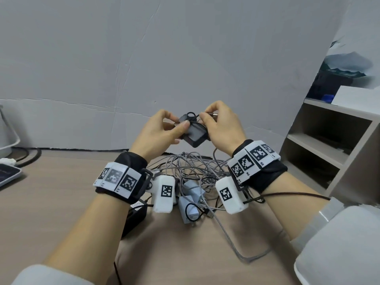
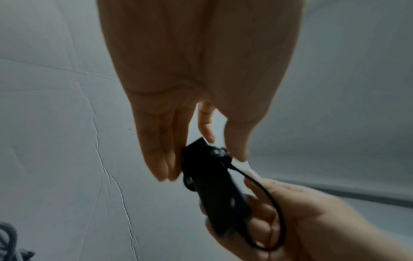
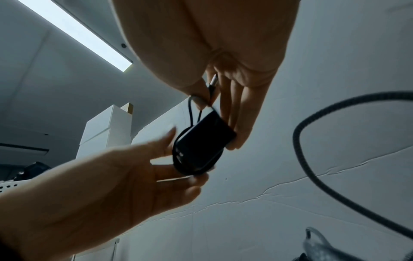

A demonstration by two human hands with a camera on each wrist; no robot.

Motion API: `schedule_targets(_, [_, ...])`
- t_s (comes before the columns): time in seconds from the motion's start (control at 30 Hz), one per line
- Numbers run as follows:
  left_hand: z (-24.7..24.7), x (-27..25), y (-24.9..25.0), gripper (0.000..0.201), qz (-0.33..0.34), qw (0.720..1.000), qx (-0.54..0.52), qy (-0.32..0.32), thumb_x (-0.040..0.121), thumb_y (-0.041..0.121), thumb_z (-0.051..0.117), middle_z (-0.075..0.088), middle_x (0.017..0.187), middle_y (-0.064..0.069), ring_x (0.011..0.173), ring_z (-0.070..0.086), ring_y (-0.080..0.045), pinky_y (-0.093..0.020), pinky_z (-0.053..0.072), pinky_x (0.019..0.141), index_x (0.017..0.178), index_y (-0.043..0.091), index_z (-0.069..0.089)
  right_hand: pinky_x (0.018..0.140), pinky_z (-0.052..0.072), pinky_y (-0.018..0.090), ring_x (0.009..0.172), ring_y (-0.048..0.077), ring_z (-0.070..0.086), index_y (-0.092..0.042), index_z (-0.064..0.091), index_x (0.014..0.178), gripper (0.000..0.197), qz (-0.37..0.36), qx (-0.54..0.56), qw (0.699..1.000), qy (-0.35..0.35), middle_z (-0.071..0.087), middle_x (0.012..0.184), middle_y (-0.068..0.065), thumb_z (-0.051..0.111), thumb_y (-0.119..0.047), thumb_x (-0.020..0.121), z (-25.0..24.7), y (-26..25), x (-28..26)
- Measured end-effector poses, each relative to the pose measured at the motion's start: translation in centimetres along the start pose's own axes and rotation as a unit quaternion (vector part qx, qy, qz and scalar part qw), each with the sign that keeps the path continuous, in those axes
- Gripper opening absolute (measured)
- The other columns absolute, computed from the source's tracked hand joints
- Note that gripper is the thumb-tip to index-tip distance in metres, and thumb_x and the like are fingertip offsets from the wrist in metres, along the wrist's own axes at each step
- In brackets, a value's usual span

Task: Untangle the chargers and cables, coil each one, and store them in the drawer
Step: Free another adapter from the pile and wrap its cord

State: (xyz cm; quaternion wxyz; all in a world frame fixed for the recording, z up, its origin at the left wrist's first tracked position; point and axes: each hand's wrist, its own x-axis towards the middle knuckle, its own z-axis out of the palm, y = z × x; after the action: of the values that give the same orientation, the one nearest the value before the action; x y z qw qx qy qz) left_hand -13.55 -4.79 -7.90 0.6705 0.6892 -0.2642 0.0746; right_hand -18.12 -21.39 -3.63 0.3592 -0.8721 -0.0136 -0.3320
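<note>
My left hand (image 1: 159, 133) pinches the black charger (image 1: 194, 134) between thumb and fingertips at its near-left side, lifted above the table (image 1: 61, 202). In the left wrist view the fingers (image 2: 156, 141) lie along one flat face of the charger (image 2: 214, 190) while the thumb presses by the wound cord at its top. My right hand (image 1: 221, 128) grips the same charger from the other side; its thumb and forefinger pinch the thin black cable (image 1: 192, 114) just behind the metal plug tip (image 1: 214, 114), which pokes out to the right. In the right wrist view that plug (image 3: 213, 83) stands between thumb and fingers, and the cable (image 3: 190, 113) loops down around the charger body (image 3: 202, 144).

Below my wrists, the rest of the tangle lies on the table: grey braided cables (image 1: 195, 167) heaped together, two pale blue chargers (image 1: 188, 208) among them, and a black adapter (image 1: 135, 217) partly hidden under my left forearm. One braided cable trails toward me across the wood.

To the right stands an open shelf unit (image 1: 329, 145). I cannot tell where the drawer is.
</note>
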Motion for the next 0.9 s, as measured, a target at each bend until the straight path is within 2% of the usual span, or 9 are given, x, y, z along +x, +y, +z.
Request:
schedule_targets(0.1, [-0.4,-0.3,0.3,0.035,-0.037,0.998,-0.043,-0.017,0.1,0.04,0.057,0.066,0.096,-0.013,0.07,0.063,-0.012,-0.041,0.062,0.082,0.113,0.007,0.054,0.081,0.059,0.046,0.085,0.016,0.07,-0.026,0.054,0.088,0.012,-0.009,0.008,1.0,-0.024,0.074,0.086,-0.001,0.063,-0.025,0.097,-0.3,0.2,-0.1])
schedule_targets(0.2, [-0.9,-0.2,0.0,0.031,-0.038,0.997,-0.009,-0.06,0.101,0.029,0.058,0.07,0.103,-0.019,0.079,0.064,-0.019,-0.044,0.061,0.083,0.123,0.006,0.057,0.079,0.06,0.044,0.082,0.015,0.072,-0.024,0.058,0.089,0.011,-0.018,0.022,0.999,-0.042,0.074,0.083,-0.001,0.066,-0.025,0.096,-0.6,0.0,-0.2])
schedule_targets(0.3, [-1.4,-0.1,-0.1,0.029,0.001,0.993,0.043,-0.114,0.104,0.021,0.054,0.073,0.11,-0.017,0.089,0.07,-0.024,-0.037,0.061,0.083,0.127,0.006,0.063,0.068,0.058,0.033,0.075,0.015,0.073,-0.021,0.059,0.087,0.012,-0.007,0.035,0.997,-0.064,0.076,0.081,0.002,0.066,-0.021,0.096,-1.2,-0.3,-0.4])
schedule_targets(0.4, [-1.3,-0.3,0.1,0.027,0.024,0.984,0.076,-0.16,0.104,0.016,0.051,0.073,0.108,-0.018,0.096,0.071,-0.032,-0.04,0.06,0.087,0.126,0.005,0.065,0.055,0.056,0.032,0.07,0.02,0.074,-0.016,0.06,0.089,0.011,0.016,0.04,0.996,-0.078,0.076,0.08,0.004,0.064,-0.021,0.097,-1.8,-0.4,-0.5])
schedule_targets(0.47, [-1.2,-0.5,0.4,0.027,0.035,0.977,0.092,-0.187,0.104,0.013,0.051,0.074,0.109,-0.017,0.101,0.071,-0.033,-0.042,0.059,0.091,0.126,0.005,0.064,0.051,0.054,0.032,0.066,0.022,0.071,-0.012,0.06,0.092,0.013,0.042,0.053,0.994,-0.087,0.073,0.076,0.006,0.062,-0.023,0.099,-2.0,-0.4,-0.7])
schedule_targets(0.6, [-1.1,-0.5,0.7,0.025,0.064,0.977,0.08,-0.184,0.102,0.012,0.055,0.073,0.113,-0.014,0.102,0.071,-0.03,-0.04,0.058,0.092,0.124,0.005,0.063,0.06,0.057,0.042,0.067,0.025,0.066,-0.012,0.058,0.089,0.021,0.068,0.081,0.988,-0.112,0.066,0.072,0.008,0.059,-0.029,0.101,-2.3,-0.3,-0.8])
schedule_targets(0.73, [-0.6,-0.7,0.9,0.024,0.082,0.981,0.03,-0.171,0.099,0.006,0.058,0.07,0.113,-0.001,0.1,0.069,-0.018,-0.032,0.057,0.089,0.122,0.012,0.061,0.06,0.051,0.033,0.063,0.02,0.058,-0.016,0.057,0.088,0.02,0.143,0.18,0.958,-0.17,0.058,0.079,0.006,0.06,-0.031,0.1,-3.1,-0.2,-0.7])
schedule_targets(0.8, [-0.2,-0.8,1.0,0.028,0.092,0.98,0.008,-0.176,0.097,0.002,0.06,0.067,0.12,-0.002,0.109,0.068,-0.021,-0.036,0.055,0.096,0.124,0.009,0.059,0.068,0.053,0.037,0.066,0.022,0.063,-0.015,0.062,0.097,0.019,0.172,0.226,0.933,-0.22,0.062,0.085,0.008,0.06,-0.034,0.099,-4.0,0.2,-1.1])
schedule_targets(0.9, [0.9,-1.2,1.4,0.032,0.109,0.974,-0.016,-0.198,0.095,-0.002,0.061,0.065,0.128,-0.01,0.116,0.066,-0.023,-0.039,0.053,0.101,0.126,0.008,0.058,0.086,0.056,0.051,0.098,0.041,0.07,-0.008,0.059,0.126,0.051,0.203,0.265,0.89,-0.312,0.069,0.116,0.023,0.059,-0.046,0.093,-5.5,1.9,-2.2])
